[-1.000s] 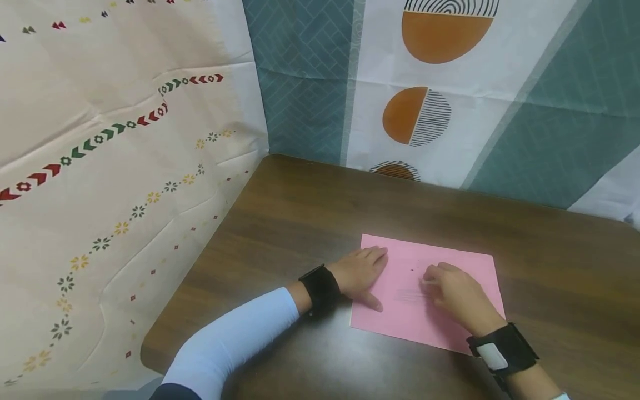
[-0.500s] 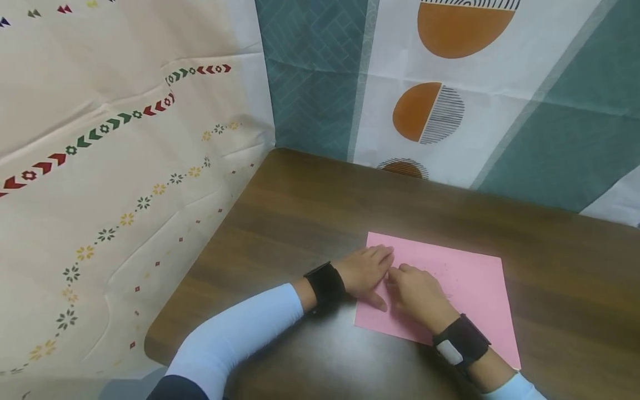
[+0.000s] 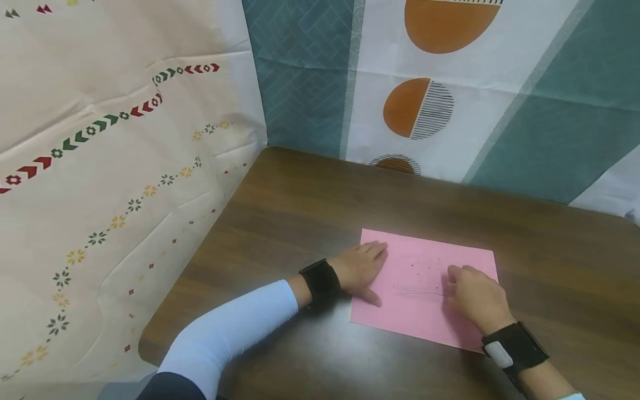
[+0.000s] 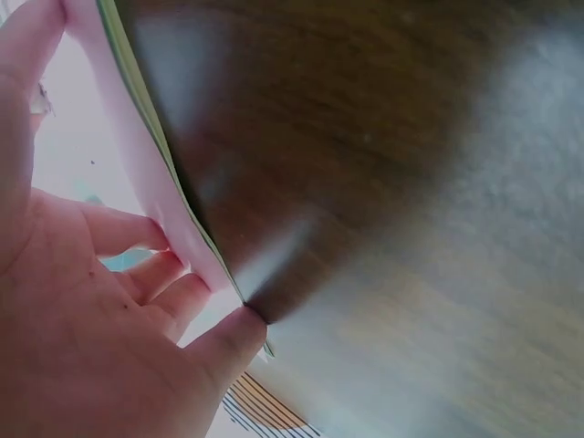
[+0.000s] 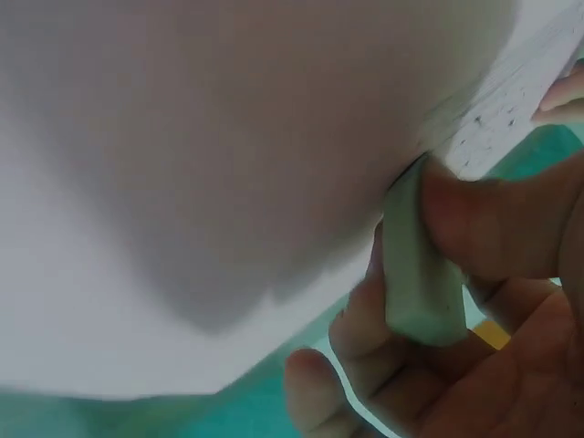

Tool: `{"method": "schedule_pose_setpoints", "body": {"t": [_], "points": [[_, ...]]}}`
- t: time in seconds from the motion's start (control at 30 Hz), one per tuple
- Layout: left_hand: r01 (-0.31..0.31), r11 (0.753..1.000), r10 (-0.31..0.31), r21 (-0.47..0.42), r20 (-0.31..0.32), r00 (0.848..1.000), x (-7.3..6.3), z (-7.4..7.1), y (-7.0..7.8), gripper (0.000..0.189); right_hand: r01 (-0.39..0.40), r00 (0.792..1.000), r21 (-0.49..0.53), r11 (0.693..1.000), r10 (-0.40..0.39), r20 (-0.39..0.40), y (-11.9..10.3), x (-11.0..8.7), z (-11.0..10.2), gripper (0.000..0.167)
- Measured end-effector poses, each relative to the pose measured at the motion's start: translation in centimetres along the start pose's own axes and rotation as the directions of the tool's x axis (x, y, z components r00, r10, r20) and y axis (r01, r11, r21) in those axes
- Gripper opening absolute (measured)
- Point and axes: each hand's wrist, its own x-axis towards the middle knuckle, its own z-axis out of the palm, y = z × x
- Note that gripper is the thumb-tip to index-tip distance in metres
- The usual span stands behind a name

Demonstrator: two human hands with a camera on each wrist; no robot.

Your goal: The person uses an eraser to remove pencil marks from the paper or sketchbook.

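Observation:
A pink sheet of paper [image 3: 400,322] lies on the brown table. Faint grey pencil smudges [image 3: 417,293] and small dark crumbs are scattered over its middle. Spread fingers of my left hand [image 3: 361,271] rest on the paper's left side; the left wrist view has this hand [image 4: 109,301] at the paper's edge. Toward the paper's right side, my right hand [image 3: 478,297] pinches a whitish block eraser [image 5: 422,274] between thumb and fingers. One end of the eraser meets the paper in the right wrist view, while in the head view the fingers hide it.
The brown wooden table [image 3: 300,205] extends around the paper on all sides. Behind it hangs a teal and white cloth [image 3: 305,83] with orange shapes. A cream patterned cloth [image 3: 125,183] borders the table's left edge.
My right hand swept left close to the left hand, then came back to the paper's right side with the eraser. More dark crumbs show on the paper. The left hand stays put.

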Motion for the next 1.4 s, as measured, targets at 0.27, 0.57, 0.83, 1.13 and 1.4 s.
{"method": "schedule_pose_setpoints", "body": {"t": [0.27, 0.57, 0.83, 1.13, 1.4], "points": [[0.002, 1.000, -0.002, -0.027, 0.002, 1.000, -0.50, 0.42, -0.08, 0.114, -0.057, 0.997, 0.109, 0.992, 0.051, 0.057, 0.37, -0.07, 0.64, 0.024], [0.003, 1.000, -0.003, -0.018, -0.001, 1.000, -0.31, 0.45, 0.10, 0.114, -0.049, 0.998, 0.142, 0.989, 0.044, 0.041, 0.73, -0.40, 0.71, 0.024], [0.025, 0.998, -0.024, -0.053, 0.013, 1.000, -0.28, 0.23, 0.23, 0.115, -0.044, 0.999, 0.135, 0.990, 0.041, 0.031, 0.65, -0.51, 0.44, 0.024], [0.021, 0.999, -0.021, -0.050, 0.011, 1.000, -0.56, -0.10, 0.14, 0.115, -0.063, 0.998, 0.142, 0.988, 0.059, 0.029, 0.55, -0.44, 0.28, 0.024], [0.012, 0.999, -0.012, -0.037, 0.001, 1.000, -0.47, -0.09, 0.14, 0.114, -0.077, 0.997, 0.162, 0.984, 0.071, 0.040, 0.83, -0.60, 0.33, 0.023]]}}
